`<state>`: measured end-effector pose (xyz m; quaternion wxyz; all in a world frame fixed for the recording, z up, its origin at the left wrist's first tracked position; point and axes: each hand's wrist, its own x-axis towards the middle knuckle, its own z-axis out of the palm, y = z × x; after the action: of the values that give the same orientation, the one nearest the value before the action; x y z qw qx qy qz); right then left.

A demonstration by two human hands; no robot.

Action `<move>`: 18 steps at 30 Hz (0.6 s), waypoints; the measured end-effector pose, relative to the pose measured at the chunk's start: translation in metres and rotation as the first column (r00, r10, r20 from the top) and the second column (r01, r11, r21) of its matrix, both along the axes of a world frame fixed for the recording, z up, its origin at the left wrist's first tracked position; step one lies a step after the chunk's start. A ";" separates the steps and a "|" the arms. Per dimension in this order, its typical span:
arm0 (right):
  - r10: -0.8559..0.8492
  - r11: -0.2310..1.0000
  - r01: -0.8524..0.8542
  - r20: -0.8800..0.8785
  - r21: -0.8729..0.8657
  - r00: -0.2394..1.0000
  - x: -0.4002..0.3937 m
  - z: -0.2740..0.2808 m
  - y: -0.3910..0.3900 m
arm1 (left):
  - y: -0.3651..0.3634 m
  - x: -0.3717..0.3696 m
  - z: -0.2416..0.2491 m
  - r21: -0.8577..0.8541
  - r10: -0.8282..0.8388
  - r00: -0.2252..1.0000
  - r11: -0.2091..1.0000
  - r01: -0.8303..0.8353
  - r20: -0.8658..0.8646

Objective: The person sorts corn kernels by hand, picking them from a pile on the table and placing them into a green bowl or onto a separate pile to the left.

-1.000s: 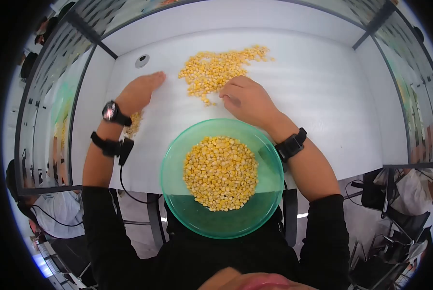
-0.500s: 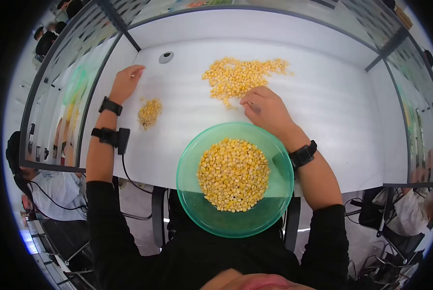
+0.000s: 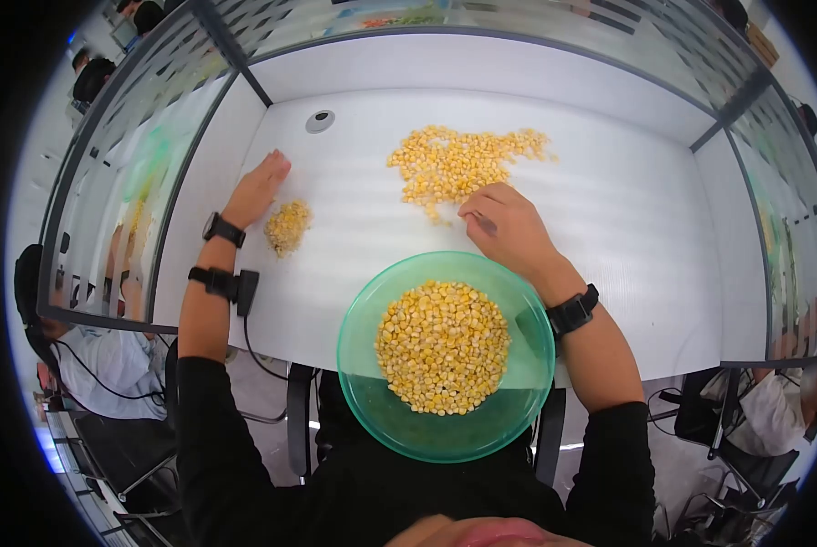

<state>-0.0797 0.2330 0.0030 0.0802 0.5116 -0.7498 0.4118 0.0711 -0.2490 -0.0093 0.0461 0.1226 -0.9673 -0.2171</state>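
Note:
My left hand (image 3: 258,188) is held edge-down on the table, fingers stretched out together, just beyond a small heap of yellowish corn bits (image 3: 288,228). It holds nothing that I can see. Fingers curled and pressed together, my right hand (image 3: 507,225) rests at the near edge of a spread of loose corn kernels (image 3: 454,166); whatever may be between its fingertips is hidden. Below it, a translucent green bowl (image 3: 372,296) partly full of corn kernels (image 3: 443,346) sits at the table's front edge, over my lap. My right forearm passes along the bowl's right rim.
The white table (image 3: 636,237) has low white side and back panels with glass above. A round cable grommet (image 3: 320,121) lies at the back left. A black device (image 3: 247,292) with a cable is strapped to my left forearm. People sit beyond both side panels.
My left hand has moved toward me, closer to the small heap, and its fingers have straightened. My right hand stays by the kernels. The whole view has shifted slightly.

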 end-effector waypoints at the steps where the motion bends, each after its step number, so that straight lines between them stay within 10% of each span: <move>1: 0.006 1.000 -0.006 -0.013 -0.005 1.000 -0.001 0.000 0.000 | 0.017 0.014 0.010 0.130 0.033 0.999 0.991 -0.030 -0.022; 6: 0.002 1.000 -0.002 -0.007 -0.024 1.000 0.001 -0.001 0.001 | 0.044 0.058 0.051 0.347 0.085 0.995 0.932 -0.101 0.060; 13: -0.005 1.000 0.005 0.018 -0.028 1.000 0.002 -0.001 0.000 | -0.044 0.014 0.016 -0.170 0.249 0.893 0.928 -0.330 -0.376; 18: -0.011 1.000 0.011 0.001 -0.016 1.000 0.000 -0.002 0.001 | -0.063 -0.007 0.008 -0.125 0.389 0.894 0.898 -0.422 -0.223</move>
<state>-0.0795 0.2341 0.0010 0.0862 0.5067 -0.7492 0.4178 0.0645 -0.3120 -0.0017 0.1943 0.2961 -0.9261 -0.1303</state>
